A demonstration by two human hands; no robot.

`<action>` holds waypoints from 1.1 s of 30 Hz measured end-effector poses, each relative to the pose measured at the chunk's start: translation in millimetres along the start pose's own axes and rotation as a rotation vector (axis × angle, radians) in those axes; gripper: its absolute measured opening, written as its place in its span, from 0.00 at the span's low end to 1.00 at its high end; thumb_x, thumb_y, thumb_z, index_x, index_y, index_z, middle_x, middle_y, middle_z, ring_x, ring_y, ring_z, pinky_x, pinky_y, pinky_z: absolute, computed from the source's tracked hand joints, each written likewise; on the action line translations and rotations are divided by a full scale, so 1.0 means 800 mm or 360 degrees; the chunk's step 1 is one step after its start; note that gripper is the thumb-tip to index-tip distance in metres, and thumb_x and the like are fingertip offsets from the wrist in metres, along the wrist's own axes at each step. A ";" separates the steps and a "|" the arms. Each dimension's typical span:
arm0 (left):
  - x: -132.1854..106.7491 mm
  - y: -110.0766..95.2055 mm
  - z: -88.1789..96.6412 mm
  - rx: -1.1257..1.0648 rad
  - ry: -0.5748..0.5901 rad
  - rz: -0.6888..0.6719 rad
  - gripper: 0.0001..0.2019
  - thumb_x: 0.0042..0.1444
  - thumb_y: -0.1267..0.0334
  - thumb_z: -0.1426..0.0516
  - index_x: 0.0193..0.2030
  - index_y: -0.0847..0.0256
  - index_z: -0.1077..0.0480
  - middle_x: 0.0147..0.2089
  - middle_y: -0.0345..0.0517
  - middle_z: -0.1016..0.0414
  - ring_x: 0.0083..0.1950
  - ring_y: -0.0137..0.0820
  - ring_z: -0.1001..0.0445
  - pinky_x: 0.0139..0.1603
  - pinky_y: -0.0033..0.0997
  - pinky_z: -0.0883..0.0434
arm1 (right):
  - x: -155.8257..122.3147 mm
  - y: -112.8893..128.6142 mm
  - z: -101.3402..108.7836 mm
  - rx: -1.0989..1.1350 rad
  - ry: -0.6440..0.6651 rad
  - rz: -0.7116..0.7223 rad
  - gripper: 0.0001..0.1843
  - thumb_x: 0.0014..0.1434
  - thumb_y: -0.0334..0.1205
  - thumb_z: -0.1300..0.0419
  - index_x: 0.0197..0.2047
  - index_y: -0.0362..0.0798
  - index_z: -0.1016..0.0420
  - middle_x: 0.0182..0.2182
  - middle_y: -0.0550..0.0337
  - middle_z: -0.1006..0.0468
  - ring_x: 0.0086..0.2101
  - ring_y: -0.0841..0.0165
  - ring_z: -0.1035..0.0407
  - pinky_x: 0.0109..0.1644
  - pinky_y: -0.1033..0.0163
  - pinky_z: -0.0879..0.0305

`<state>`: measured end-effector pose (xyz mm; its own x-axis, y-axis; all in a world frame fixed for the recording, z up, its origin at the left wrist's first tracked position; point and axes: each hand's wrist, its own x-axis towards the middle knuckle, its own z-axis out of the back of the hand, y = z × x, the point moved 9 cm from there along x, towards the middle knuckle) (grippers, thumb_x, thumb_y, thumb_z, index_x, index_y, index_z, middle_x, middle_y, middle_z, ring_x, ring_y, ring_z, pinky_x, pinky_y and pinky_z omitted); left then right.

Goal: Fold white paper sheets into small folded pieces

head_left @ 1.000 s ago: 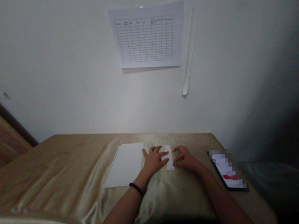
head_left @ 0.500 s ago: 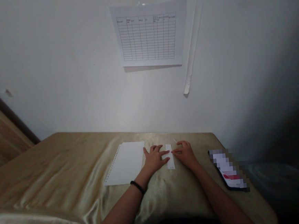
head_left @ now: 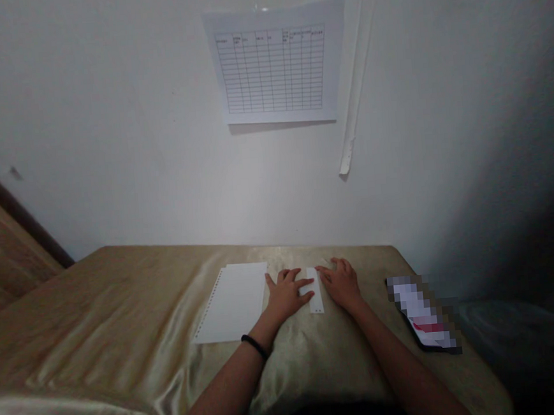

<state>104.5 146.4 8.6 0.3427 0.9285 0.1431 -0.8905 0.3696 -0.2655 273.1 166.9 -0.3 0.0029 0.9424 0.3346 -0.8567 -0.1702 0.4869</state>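
Observation:
A narrow white paper strip [head_left: 315, 299], with small holes at its near end, lies flat on the gold cloth. My left hand [head_left: 284, 294] has its fingers spread, and two of its fingertips rest on the strip from the left. A black band circles that wrist. At the strip's far right corner, my right hand [head_left: 343, 284] touches the edge with a fingertip, its fingers apart and slightly bent. Just beyond the right hand is a thin pale sliver, too small to identify. To the left, white hole-punched loose-leaf paper [head_left: 236, 303] reaches close to my left thumb.
The gold satin cloth [head_left: 123, 322] covers the table, with folds on the left. A phone [head_left: 424, 317], its screen blurred out, lies near the right edge. On the wall behind hang a printed table sheet [head_left: 273, 73] and a long paper strip [head_left: 352, 99].
My right hand has slid away from me along the strip's right edge, from about its middle to its far corner. My left hand and the strip have stayed in place.

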 end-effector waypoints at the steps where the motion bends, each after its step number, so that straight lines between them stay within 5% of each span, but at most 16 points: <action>1: 0.000 0.000 0.000 0.0002 -0.0005 0.0000 0.20 0.60 0.43 0.42 0.60 0.31 0.30 0.70 0.40 0.38 0.70 0.54 0.46 0.63 0.83 0.64 | -0.001 0.000 -0.001 -0.0002 0.0006 -0.0004 0.17 0.64 0.43 0.42 0.55 0.65 0.22 0.62 0.53 0.35 0.64 0.49 0.52 0.67 0.40 0.55; 6: 0.001 0.000 0.000 0.0009 -0.0007 0.0010 0.21 0.60 0.43 0.42 0.60 0.31 0.30 0.70 0.40 0.38 0.70 0.54 0.46 0.64 0.83 0.64 | 0.002 -0.009 0.005 0.0079 -0.0077 -0.0037 0.19 0.60 0.42 0.40 0.55 0.64 0.22 0.58 0.53 0.33 0.60 0.52 0.45 0.66 0.44 0.49; 10: 0.001 0.000 -0.001 0.0008 -0.0017 0.0006 0.20 0.60 0.43 0.42 0.60 0.31 0.30 0.70 0.40 0.37 0.70 0.53 0.46 0.63 0.83 0.65 | 0.004 -0.019 0.014 0.0256 -0.0160 -0.0035 0.09 0.57 0.41 0.37 0.40 0.57 0.16 0.51 0.52 0.29 0.56 0.54 0.40 0.64 0.49 0.43; 16: 0.000 0.000 -0.001 -0.0007 -0.0039 -0.0009 0.20 0.60 0.43 0.42 0.60 0.31 0.30 0.69 0.40 0.37 0.70 0.53 0.45 0.63 0.84 0.65 | 0.002 -0.003 0.001 0.0366 0.0043 0.0178 0.03 0.49 0.38 0.30 0.28 0.57 0.17 0.49 0.56 0.25 0.57 0.54 0.42 0.66 0.49 0.45; 26: 0.001 0.001 -0.002 -0.0011 -0.0055 -0.0022 0.20 0.60 0.44 0.41 0.59 0.32 0.30 0.69 0.41 0.36 0.69 0.53 0.44 0.63 0.84 0.63 | 0.005 -0.001 0.004 0.0038 -0.0006 -0.0012 0.08 0.59 0.46 0.36 0.41 0.62 0.15 0.54 0.52 0.30 0.58 0.51 0.43 0.67 0.42 0.52; 33: 0.001 0.002 -0.003 -0.0017 -0.0062 -0.0017 0.20 0.60 0.44 0.41 0.59 0.31 0.30 0.69 0.41 0.36 0.69 0.53 0.44 0.63 0.84 0.63 | 0.000 0.001 -0.004 -0.0232 0.0108 -0.0149 0.16 0.67 0.47 0.44 0.56 0.69 0.24 0.60 0.53 0.35 0.64 0.52 0.50 0.67 0.32 0.63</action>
<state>104.1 148.1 6.0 0.3403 0.9224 0.1830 -0.8833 0.3802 -0.2741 270.6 167.5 -2.1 0.0555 0.9703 0.2356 -0.9201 -0.0419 0.3894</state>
